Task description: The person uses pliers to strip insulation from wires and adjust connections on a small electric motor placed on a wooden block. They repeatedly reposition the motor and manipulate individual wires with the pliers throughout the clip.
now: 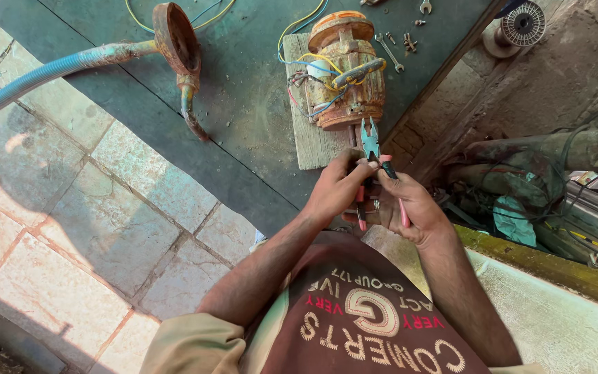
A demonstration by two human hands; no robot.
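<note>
Both my hands meet just below a rusty orange electric motor [344,76] that lies on a wooden board [311,138]. My right hand [410,208] grips the red handles of a pair of pliers [370,145], whose teal jaws point up at the motor's lower end. My left hand [340,187] is closed around the pliers near the joint, fingers touching the right hand. Yellow, blue and red wires [313,66] loop over the motor.
A dark green mat [243,90] covers the floor under the board. A rusty pump flange with a blue hose [50,69] lies at upper left. Spanners and bolts [390,52] sit beside the motor. A wire spool [522,24] and cluttered machinery [555,173] are to the right.
</note>
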